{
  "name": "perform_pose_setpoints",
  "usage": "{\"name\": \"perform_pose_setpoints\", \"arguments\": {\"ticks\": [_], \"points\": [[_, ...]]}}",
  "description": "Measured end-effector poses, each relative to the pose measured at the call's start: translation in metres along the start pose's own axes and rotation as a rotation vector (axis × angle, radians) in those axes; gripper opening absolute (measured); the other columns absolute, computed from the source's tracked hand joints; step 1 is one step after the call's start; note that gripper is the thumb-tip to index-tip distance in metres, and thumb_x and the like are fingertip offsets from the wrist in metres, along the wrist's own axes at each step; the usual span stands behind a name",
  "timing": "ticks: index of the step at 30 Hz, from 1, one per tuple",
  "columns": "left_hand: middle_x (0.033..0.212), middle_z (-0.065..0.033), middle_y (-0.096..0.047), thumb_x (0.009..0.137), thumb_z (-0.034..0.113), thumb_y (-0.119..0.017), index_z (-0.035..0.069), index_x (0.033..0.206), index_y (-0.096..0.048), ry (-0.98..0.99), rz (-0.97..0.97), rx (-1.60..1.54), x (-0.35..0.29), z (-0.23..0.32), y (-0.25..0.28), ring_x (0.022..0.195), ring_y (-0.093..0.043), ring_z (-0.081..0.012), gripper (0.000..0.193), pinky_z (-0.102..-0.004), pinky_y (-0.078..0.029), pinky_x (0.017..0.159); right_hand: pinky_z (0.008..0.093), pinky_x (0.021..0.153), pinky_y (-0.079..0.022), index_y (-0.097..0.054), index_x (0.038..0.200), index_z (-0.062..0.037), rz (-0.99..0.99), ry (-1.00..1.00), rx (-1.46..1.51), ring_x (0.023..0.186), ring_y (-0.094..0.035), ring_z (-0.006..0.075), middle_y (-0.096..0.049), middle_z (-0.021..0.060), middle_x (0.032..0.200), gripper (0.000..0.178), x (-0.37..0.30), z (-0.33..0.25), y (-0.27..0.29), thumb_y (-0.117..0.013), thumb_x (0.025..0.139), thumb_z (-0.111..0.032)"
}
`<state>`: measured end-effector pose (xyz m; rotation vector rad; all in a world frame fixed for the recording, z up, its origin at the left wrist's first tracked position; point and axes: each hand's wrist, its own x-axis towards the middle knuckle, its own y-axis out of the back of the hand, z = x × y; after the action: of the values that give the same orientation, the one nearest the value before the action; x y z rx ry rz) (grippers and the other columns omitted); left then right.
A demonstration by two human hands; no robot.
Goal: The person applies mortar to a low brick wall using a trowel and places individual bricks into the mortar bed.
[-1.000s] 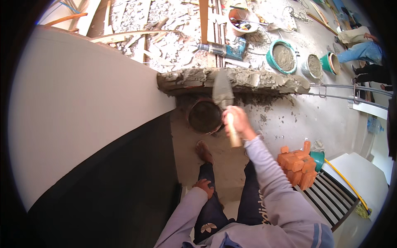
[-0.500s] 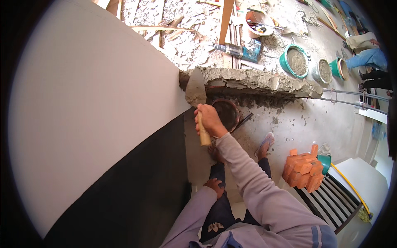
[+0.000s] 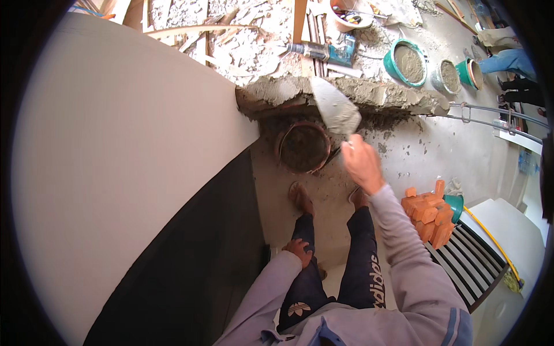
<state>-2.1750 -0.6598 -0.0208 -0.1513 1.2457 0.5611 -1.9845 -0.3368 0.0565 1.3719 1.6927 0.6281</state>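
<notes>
Right hand [image 3: 363, 165]: fingers clamped on trowel [image 3: 336, 108] | trowel shifted right | left hand [image 3: 299, 251]: fingers unclenched on leg [image 3: 304, 228]

The right arm [image 3: 399, 230] reaches forward and slightly inward from the shoulder, its sleeve ending at the bare wrist [image 3: 377, 187], and the right hand [image 3: 362, 164] is curled in a closed grip, the back of the hand facing up. The left arm [image 3: 259, 291] is drawn in nearer the body, and the left hand [image 3: 298, 251] lies palm down over the left leg [image 3: 304, 228] near the knee, fingers bent loosely across it.
</notes>
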Motion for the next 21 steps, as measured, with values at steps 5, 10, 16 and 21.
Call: {"name": "perform_pose_setpoints", "arguments": {"ticks": [5,10,16,21], "points": [[0.145,-0.0093,-0.044,0.085,0.038,-0.064,0.017,0.128,-0.059,0.019,-0.003,-0.001,-0.003,0.010,-0.003,0.137,-0.037,-0.0293,0.048,-0.0453,-0.027,0.114,0.0527,0.067,-0.051,-0.051,0.097,-0.0019,-0.261,0.194,-0.315,0.077,-0.064,0.0427,-0.066,0.0215,0.083,0.022,-0.037,0.093,-0.023,-0.054,0.089,-0.022],[0.145,-0.0075,-0.044,0.086,0.038,-0.063,0.017,0.127,-0.060,0.074,0.043,-0.014,-0.010,0.008,-0.032,0.140,-0.032,-0.0282,0.046,-0.0470,-0.020,0.116,0.0493,0.070,-0.053,-0.060,0.097,-0.0017,-0.326,0.231,-0.454,0.079,-0.067,0.0383,-0.068,0.0195,0.083,0.021,0.024,0.168,-0.147,-0.054,0.088,-0.020],[0.148,-0.0052,-0.042,0.088,0.039,-0.062,0.019,0.128,-0.060,0.094,0.039,-0.057,-0.011,0.010,-0.057,0.143,-0.027,-0.0275,0.045,-0.0478,-0.016,0.117,0.0468,0.070,-0.055,-0.067,0.099,0.0023,-0.724,0.202,-0.336,0.081,-0.069,0.0373,-0.068,0.0247,0.090,0.031,0.036,0.182,-0.243,-0.056,0.083,-0.021],[0.146,-0.0052,-0.044,0.086,0.039,-0.063,0.020,0.127,-0.061,0.134,0.063,-0.045,-0.014,0.012,-0.062,0.141,-0.030,-0.0276,0.046,-0.0473,-0.017,0.117,0.0408,0.052,-0.053,-0.063,0.109,0.0044,-0.960,-0.207,0.209,0.056,-0.065,0.0275,-0.066,0.0200,0.074,0.040,0.012,0.150,-0.244,-0.059,0.086,-0.029]]}}
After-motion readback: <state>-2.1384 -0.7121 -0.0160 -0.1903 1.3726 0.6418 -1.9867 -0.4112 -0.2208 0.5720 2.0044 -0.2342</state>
